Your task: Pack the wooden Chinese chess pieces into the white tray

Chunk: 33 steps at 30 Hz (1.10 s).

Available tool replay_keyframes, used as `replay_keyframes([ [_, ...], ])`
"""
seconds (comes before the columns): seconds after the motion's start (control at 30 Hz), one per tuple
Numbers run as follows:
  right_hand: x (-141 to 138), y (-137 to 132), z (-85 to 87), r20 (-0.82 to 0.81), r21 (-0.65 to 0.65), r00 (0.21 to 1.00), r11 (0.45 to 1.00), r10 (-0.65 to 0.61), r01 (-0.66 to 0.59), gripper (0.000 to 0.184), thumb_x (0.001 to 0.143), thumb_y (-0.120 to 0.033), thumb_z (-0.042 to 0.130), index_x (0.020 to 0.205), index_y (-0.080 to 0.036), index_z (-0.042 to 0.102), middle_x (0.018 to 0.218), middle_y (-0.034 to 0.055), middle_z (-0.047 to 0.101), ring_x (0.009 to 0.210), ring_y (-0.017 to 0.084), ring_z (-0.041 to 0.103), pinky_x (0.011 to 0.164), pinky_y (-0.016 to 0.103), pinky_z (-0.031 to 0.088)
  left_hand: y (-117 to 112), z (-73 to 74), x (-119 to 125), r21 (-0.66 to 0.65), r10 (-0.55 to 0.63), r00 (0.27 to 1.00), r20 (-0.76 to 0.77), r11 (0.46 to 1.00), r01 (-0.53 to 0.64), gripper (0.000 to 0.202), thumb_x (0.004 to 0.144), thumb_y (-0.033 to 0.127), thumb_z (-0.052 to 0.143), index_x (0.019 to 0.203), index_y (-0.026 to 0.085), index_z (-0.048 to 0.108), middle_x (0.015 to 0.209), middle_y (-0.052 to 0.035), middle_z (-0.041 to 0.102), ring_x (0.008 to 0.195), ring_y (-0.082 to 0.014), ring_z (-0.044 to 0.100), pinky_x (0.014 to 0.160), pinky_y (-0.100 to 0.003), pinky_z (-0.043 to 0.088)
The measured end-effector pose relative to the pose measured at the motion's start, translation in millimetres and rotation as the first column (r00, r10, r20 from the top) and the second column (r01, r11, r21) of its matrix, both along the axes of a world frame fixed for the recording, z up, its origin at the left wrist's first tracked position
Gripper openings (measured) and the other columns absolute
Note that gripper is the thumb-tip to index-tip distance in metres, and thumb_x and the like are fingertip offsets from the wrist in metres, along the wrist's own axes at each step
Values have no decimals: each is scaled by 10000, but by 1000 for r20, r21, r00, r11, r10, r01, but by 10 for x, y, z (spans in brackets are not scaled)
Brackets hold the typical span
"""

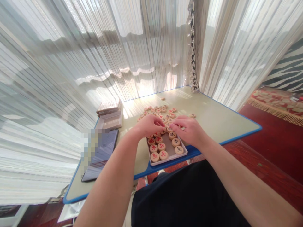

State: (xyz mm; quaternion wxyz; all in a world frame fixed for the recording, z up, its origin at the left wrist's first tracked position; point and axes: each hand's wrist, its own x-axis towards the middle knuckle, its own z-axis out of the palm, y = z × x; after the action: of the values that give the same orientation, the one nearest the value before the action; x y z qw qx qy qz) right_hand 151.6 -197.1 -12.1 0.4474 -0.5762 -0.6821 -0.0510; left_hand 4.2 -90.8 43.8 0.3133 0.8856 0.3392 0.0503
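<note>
The largest item before me is the pale, blue-edged table (220,115). At its near edge sits the shallow tray (169,159), partly filled: two columns of red-marked discs on the left, one black-marked column on the right, bare floor between. I judge its walls thin and light, so best steadied low by a side rather than pressed. My left hand (151,124) is over the tray's far end, fingertips drawn close together at a disc (163,130); I cannot tell whether they are clamped on it. My right hand (189,128) is opposite, fingertips at another disc (169,129); its grip is likewise not determinable. Beyond both lies the loose cluster of discs (156,110). Each disc appears rigid, light, smooth and not fragile; the rounded rim could slip or roll, so opposed thumb-and-finger contact across the rim seems the soundest hold.
</note>
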Motion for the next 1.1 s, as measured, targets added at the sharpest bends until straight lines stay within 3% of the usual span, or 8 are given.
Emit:
replay_keyframes([
  [0.37,-8,-8,11,-18,-32,1000,999,3,-3,261,844,-242,507,604,-193,598,661,30,608,645,144,537,648,281,435,-17,26,11,173,-21,996,-83,984,35,213,636,271,556,736,190,725,627,-1,643,575,-126,532,514,-228,372],
  [0.6,-24,-3,7,-18,-2,1000,1000,-14,14,261,833,-235,514,586,-196,589,601,17,572,612,139,522,622,274,428,-74,52,23,405,-217,973,-82,885,231,203,629,255,557,704,221,742,710,-9,626,627,-121,500,597,-235,365],
  [0.8,-23,2,11,-9,10,1000,1000,-8,8,270,836,-240,504,579,-202,575,607,21,578,617,141,527,620,272,431,-79,37,42,453,-226,955,-195,843,292,205,663,295,547,555,205,696,594,-19,586,546,-118,449,533,-258,300],
  [0.97,-29,-5,29,-11,0,1000,1000,5,-5,274,834,-225,501,568,-200,564,602,21,576,621,143,530,621,273,429,-64,-6,67,403,-202,952,-229,871,282,189,648,281,559,514,200,664,551,-20,566,539,-127,461,562,-265,307],
  [1.1,-27,-2,27,5,-8,1000,1000,26,-26,272,836,-229,497,574,-201,565,607,24,575,637,149,531,626,280,426,-72,-11,85,419,-184,947,-264,862,285,214,665,292,540,506,200,651,550,-24,564,536,-132,454,554,-270,297],
])
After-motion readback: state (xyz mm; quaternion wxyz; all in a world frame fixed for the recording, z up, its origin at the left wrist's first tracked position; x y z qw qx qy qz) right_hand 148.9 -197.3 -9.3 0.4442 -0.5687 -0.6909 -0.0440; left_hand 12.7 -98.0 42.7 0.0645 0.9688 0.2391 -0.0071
